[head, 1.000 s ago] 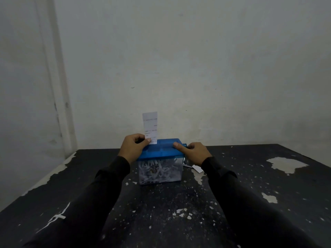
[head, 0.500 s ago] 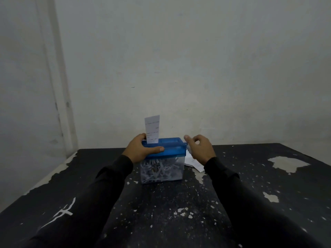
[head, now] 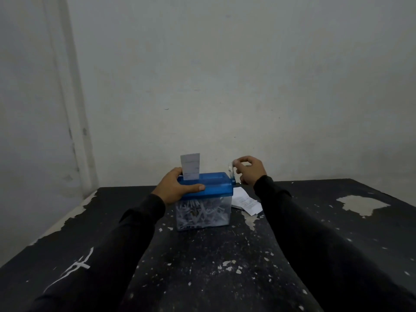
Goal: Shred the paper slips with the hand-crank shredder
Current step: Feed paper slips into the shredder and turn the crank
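Observation:
A small hand-crank shredder [head: 216, 185] with a blue lid and a clear bin full of white shreds stands on the black table [head: 202, 266]. A white paper slip [head: 190, 165] sticks upright out of the lid's slot. My left hand [head: 174, 188] grips the lid's left end, thumb across the front edge. My right hand [head: 247, 170] pinches the clear crank handle [head: 230, 168] at the lid's right end, raised to the top of its turn. More white paper slips [head: 245, 200] lie on the table just right of the bin.
The table's black top is worn, with pale bare patches at the right [head: 362, 204] and along the left edge. A plain wall stands close behind the table's far edge.
My left hand let go of the slip and took hold of the lid. My right hand lifted the crank handle upward. The slip sits lower in the slot.

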